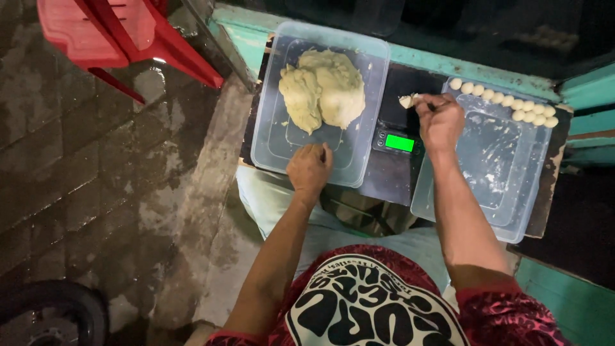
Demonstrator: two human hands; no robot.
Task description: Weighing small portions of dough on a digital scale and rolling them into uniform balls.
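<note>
A big lump of pale dough (322,93) lies in a clear plastic tub (269,147) on the left. My left hand (310,170) rests closed on the tub's near rim; whether it holds anything is hidden. My right hand (439,120) pinches a small piece of dough (405,100) above a black digital scale (398,138) with a lit green display. To the right a second clear tub (493,192) holds a row of several small dough balls (506,100) along its far edge.
The tubs and scale sit on a dark board (544,198) across my lap, next to a teal ledge (448,64). A red plastic chair (122,32) stands at the upper left on wet paving. A dark round object (57,307) lies at the lower left.
</note>
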